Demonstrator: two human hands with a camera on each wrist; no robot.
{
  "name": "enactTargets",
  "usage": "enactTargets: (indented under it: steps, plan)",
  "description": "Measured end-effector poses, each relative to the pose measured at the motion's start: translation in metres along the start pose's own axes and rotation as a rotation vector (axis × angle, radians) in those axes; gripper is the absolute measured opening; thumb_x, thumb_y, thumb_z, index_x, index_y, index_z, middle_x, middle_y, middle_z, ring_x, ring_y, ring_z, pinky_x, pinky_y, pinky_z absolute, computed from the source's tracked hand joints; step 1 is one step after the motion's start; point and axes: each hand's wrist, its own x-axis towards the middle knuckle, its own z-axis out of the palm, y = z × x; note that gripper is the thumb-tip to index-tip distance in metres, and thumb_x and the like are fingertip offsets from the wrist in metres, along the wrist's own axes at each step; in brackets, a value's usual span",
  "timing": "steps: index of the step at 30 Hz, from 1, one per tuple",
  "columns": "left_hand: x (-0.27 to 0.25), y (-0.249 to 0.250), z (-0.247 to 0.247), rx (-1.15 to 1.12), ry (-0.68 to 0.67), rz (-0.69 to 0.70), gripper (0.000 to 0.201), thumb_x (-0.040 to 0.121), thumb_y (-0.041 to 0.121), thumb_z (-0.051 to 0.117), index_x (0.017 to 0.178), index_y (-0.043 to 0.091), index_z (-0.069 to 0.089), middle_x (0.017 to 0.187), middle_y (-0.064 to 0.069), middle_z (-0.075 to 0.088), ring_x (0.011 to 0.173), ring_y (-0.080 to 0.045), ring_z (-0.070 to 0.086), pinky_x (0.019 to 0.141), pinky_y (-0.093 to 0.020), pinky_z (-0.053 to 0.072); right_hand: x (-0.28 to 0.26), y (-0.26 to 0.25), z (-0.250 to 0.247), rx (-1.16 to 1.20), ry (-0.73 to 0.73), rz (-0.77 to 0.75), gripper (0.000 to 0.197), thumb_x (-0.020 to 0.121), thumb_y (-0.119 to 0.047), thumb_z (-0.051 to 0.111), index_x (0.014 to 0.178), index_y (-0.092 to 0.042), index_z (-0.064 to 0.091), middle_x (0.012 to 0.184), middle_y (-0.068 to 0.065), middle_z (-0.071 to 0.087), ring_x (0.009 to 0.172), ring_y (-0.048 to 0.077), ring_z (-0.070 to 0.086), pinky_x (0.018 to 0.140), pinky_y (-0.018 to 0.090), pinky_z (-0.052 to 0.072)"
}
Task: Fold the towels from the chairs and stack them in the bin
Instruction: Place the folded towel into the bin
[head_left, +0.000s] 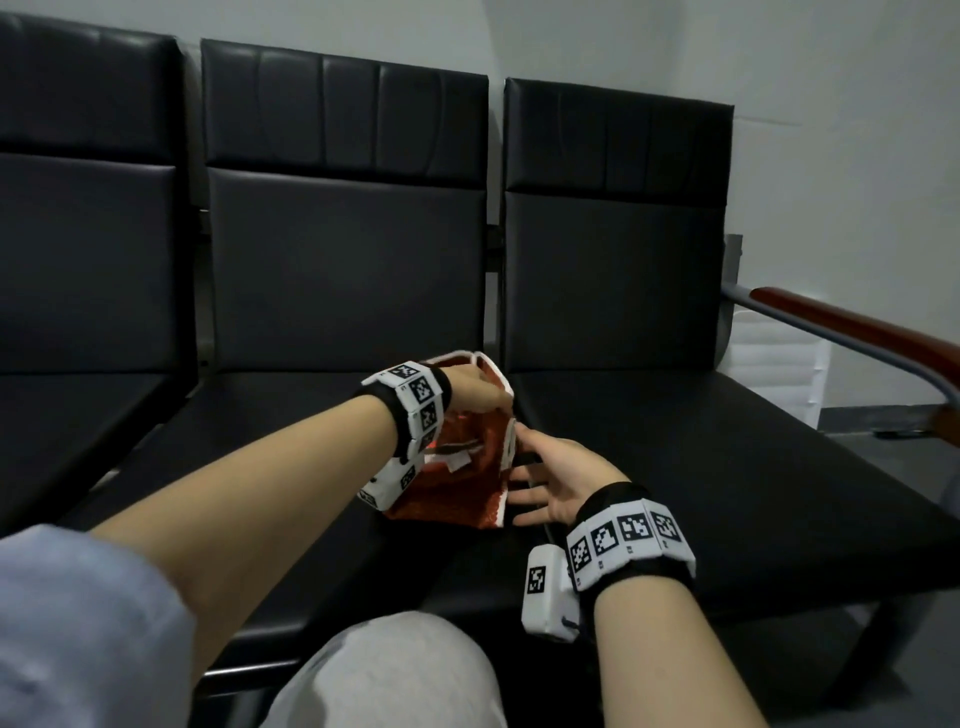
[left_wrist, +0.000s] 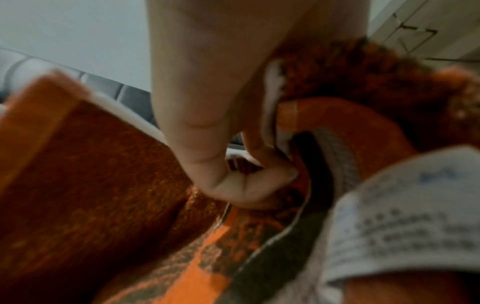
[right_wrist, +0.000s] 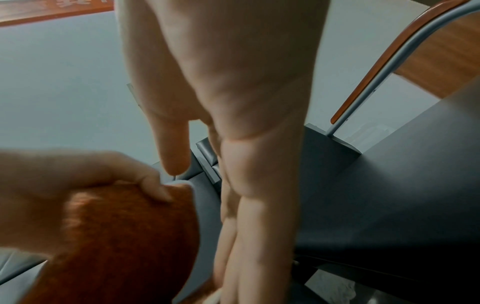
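- We find the orange towel (head_left: 457, 467) on the middle chair seat (head_left: 291, 415).
- Left hand (head_left: 475, 392) pinches its raised edge; right hand (head_left: 556, 486) lies open-fingered alongside.
- We judge it soft and light; best gripped at the corners.

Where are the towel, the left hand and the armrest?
towel (head_left: 457, 499): head view, lower orange fold.
left hand (head_left: 475, 392): head view, back of the hand.
armrest (head_left: 852, 322): head view, wooden top.

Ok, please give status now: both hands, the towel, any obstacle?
Left hand pinches orange terry towel, edge raised. Right hand open, fingers straight beside it. Towel half folded on black padded chair seat. No bin visible.
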Motion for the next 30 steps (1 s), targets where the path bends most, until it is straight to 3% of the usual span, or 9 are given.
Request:
enactTargets:
  steps: [3,6,11,15,18,22,25,27,30]
  plan:
    - [0.005,0.0,0.003,-0.027,0.024,0.001,0.036,0.085,0.042,0.061,0.11,0.015,0.066,0.11,-0.003,0.064,0.102,-0.019,0.059,0.094,-0.036,0.051,0.001,0.0,0.002,-0.01,0.021,-0.006,0.05,0.095,-0.046,0.053,0.134,-0.017,0.049,0.128,0.016,0.058,0.119,0.041,0.054,0.097,0.06,0.04]
    - [0.008,-0.005,-0.003,-0.101,0.048,0.012,0.022,0.09,0.029,0.057,0.084,0.011,0.069,0.091,-0.001,0.068,0.091,-0.016,0.061,0.087,-0.031,0.053,0.001,0.0,0.003,-0.002,0.03,0.0,0.051,0.093,-0.045,0.056,0.136,-0.02,0.045,0.133,0.016,0.055,0.118,0.041,0.055,0.095,0.059,0.042]
    - [0.009,-0.031,-0.019,-0.079,0.329,0.007,0.006,0.075,0.023,0.07,0.079,0.018,0.07,0.094,-0.004,0.063,0.088,-0.019,0.06,0.066,-0.024,0.047,-0.001,0.001,0.004,-0.011,0.018,-0.003,0.045,0.095,-0.045,0.053,0.132,-0.02,0.05,0.134,0.013,0.056,0.12,0.039,0.054,0.096,0.057,0.042]
    - [0.01,-0.053,-0.026,0.178,0.31,-0.098,0.061,0.054,0.04,0.088,0.105,0.023,0.058,0.124,-0.008,0.02,0.101,-0.029,0.051,0.094,-0.035,0.049,-0.005,-0.001,0.006,-0.014,0.046,-0.02,0.038,0.096,-0.04,0.054,0.128,-0.022,0.047,0.135,0.013,0.054,0.12,0.04,0.054,0.098,0.058,0.041]
    - [0.01,-0.058,-0.023,0.391,0.218,-0.203,0.085,0.051,0.047,0.088,0.122,0.024,0.048,0.129,-0.011,0.011,0.105,-0.036,0.052,0.097,-0.041,0.049,-0.007,-0.002,0.008,-0.044,0.064,-0.014,0.029,0.096,-0.039,0.054,0.12,-0.022,0.053,0.134,0.012,0.053,0.122,0.037,0.052,0.102,0.057,0.041]
    - [0.013,-0.063,-0.011,0.517,0.206,-0.188,0.065,0.069,0.045,0.077,0.122,0.02,0.051,0.129,-0.014,0.018,0.102,-0.033,0.056,0.096,-0.038,0.049,-0.007,-0.002,0.01,-0.101,0.093,-0.001,0.038,0.096,-0.041,0.053,0.113,-0.009,0.063,0.124,0.006,0.051,0.13,0.029,0.042,0.094,0.046,0.045]
    - [0.018,-0.066,-0.009,0.428,0.331,-0.048,0.029,0.084,0.035,0.063,0.108,0.019,0.064,0.128,-0.013,0.039,0.101,-0.032,0.058,0.092,-0.035,0.049,-0.008,-0.002,0.013,-0.032,0.103,-0.036,0.037,0.096,-0.036,0.055,0.11,-0.004,0.062,0.109,0.007,0.059,0.106,0.023,0.057,0.085,0.038,0.051]
    - [0.019,-0.064,-0.012,0.372,0.39,0.06,0.018,0.088,0.029,0.06,0.1,0.019,0.069,0.112,-0.01,0.062,0.098,-0.026,0.06,0.081,-0.03,0.049,-0.008,-0.003,0.015,0.054,0.097,-0.076,0.036,0.097,-0.032,0.055,0.112,0.0,0.061,0.107,0.009,0.062,0.098,0.022,0.061,0.078,0.034,0.054]
    - [0.014,-0.054,-0.016,0.23,0.48,0.131,0.015,0.089,0.029,0.06,0.095,0.019,0.071,0.095,-0.006,0.069,0.084,-0.019,0.059,0.07,-0.028,0.045,-0.01,-0.005,0.016,0.189,0.068,-0.146,0.036,0.097,-0.027,0.054,0.114,0.005,0.059,0.117,0.017,0.063,0.107,0.027,0.063,0.081,0.036,0.054]
